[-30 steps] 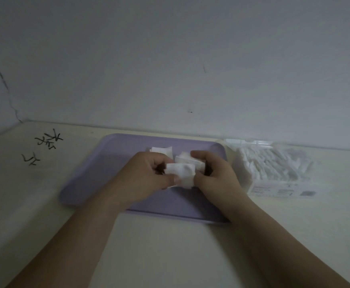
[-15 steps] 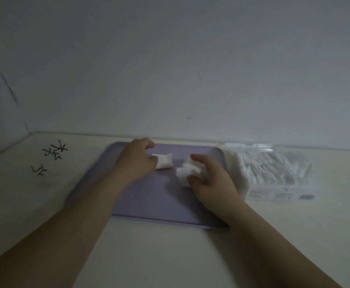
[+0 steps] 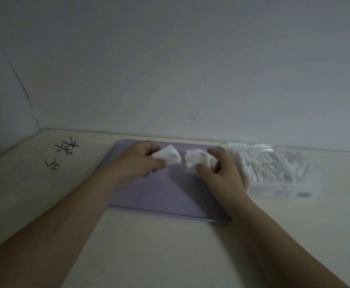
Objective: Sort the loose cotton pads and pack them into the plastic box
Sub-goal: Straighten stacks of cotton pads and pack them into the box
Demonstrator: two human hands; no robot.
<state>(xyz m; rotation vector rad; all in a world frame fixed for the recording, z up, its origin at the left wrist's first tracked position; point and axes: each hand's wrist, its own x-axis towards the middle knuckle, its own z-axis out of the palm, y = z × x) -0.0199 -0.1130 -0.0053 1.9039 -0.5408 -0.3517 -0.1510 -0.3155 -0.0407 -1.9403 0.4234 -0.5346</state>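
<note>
Pale wall [image 3: 170, 59] fills the upper part of my view, with a thin dark crack [image 3: 22, 90] running down it at about 10 o'clock. Below it lies the cream desk [image 3: 170, 246], dimly lit. Black handwriting [image 3: 66, 148] is marked on the desk at 9 o'clock from the purple tray [image 3: 165, 190], which sits flat in the middle, its far edge near the wall.

Both my forearms reach in from the 6 o'clock side, over the tray. My left hand [image 3: 137, 161] is curled, and its thumb and fingertips pinch one white cotton pad [image 3: 170, 155] by its near corner; the pad fans out toward 3 o'clock, lifted off the tray. My right hand [image 3: 222, 175] is curled round a rumpled bunch of cotton pads [image 3: 199, 161], the thumb under it and the forefinger arched over the top. How many pads are in that bunch I cannot tell. The single pad and the bunch are just beside each other, with a narrow gap between them, above the far half of the tray.

At 3 o'clock from the tray, touching or nearly touching its right edge, stands the clear plastic box [image 3: 292, 182]. It is full of white pads packed on edge in rows, and a pale label [image 3: 280, 192] shows on its near side; the print is too small to read.
</note>
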